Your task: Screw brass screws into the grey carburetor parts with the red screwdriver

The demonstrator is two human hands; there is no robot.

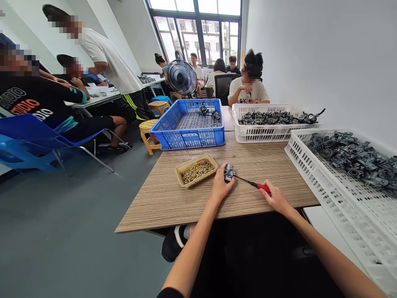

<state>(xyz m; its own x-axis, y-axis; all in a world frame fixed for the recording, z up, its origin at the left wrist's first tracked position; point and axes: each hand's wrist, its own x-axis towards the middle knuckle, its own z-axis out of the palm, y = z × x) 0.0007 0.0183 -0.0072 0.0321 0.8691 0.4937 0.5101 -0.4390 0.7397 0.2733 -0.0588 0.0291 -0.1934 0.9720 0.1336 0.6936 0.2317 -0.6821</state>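
My left hand [221, 184] is closed around a small grey metal carburetor body [228, 172], holding it just above the wooden table [186, 211]. In my right hand [275, 198] is a screwdriver [262, 187] with a red handle and a long dark shaft. Its shaft points left, and the tip meets the carburetor's right side; the exact contact point is too small to make out. Left of my left hand stands a beige tray [179, 177] full of small brass-coloured parts [197, 171].
A blue crate [192, 138] with a few dark assemblies stands at the table's far edge. Beside it is a white basket [260, 135] of similar parts; another white basket [310, 165], heaped with carburetor bodies, lines the right. A person [249, 89] sits opposite; a fan [182, 78] stands behind.
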